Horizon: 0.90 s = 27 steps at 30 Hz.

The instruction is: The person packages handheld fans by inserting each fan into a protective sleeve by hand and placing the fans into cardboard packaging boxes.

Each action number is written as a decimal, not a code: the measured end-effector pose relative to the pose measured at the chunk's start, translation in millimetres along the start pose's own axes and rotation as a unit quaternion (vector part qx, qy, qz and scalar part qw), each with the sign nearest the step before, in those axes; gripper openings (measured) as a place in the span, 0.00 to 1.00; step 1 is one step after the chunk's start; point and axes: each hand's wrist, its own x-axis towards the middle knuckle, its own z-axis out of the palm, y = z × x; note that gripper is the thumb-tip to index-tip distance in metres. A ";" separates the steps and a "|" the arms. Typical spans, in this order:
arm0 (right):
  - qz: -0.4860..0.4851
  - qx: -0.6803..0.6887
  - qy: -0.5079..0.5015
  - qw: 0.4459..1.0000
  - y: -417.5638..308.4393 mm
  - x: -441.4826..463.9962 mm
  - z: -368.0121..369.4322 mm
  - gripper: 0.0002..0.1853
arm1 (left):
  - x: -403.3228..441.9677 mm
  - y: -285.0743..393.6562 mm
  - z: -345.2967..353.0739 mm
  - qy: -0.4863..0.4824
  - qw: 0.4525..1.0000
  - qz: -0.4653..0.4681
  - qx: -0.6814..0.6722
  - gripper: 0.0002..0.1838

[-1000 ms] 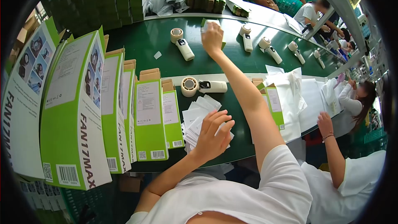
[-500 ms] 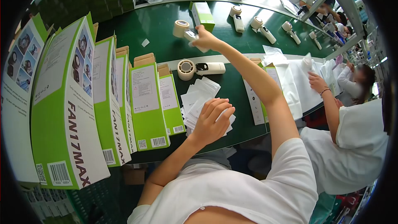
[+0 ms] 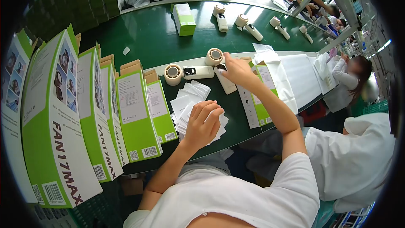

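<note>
My right hand (image 3: pixel 238 71) grips a cream handheld fan (image 3: pixel 226 82) at its handle, the round head pointing away from me. Beside it on the green table lies a second handheld fan (image 3: pixel 200 72) on its side, its head to the left. My left hand (image 3: pixel 204 122) rests on a loose pile of folded white leaflets (image 3: pixel 185 101), fingers loosely bent and a little apart, holding nothing that I can see. Left of the leaflets stands a row of green and white fan boxes (image 3: pixel 139 116) with their top flaps up.
On the green belt behind are a closed green and white box (image 3: pixel 184 20) and several more fans (image 3: pixel 221 19). To my right are another box (image 3: pixel 265 80) and white bags (image 3: pixel 291 71). A co-worker in white (image 3: pixel 350 156) sits close on the right.
My right hand has brought the fan from the belt down to the near table, beside the other fan. My left hand stays on the leaflets. The whole view has shifted slightly.
</note>
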 end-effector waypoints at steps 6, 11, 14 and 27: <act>0.098 0.073 0.202 0.972 64.9 164.2 5.9 0.22 | -1.9 -3.1 3.4 -0.028 0.999 -0.007 0.018 0.16; 0.204 0.080 0.180 0.959 70.0 240.3 34.0 0.32 | -5.9 -3.1 9.6 -0.068 0.997 0.001 0.020 0.15; 0.184 0.093 0.196 0.959 71.9 263.5 51.0 0.32 | -7.2 -1.6 13.6 -0.093 0.996 0.004 0.005 0.15; 0.083 0.351 0.039 0.932 151.5 87.2 -14.6 0.28 | -8.1 -5.8 7.9 -0.090 0.996 -0.005 0.021 0.16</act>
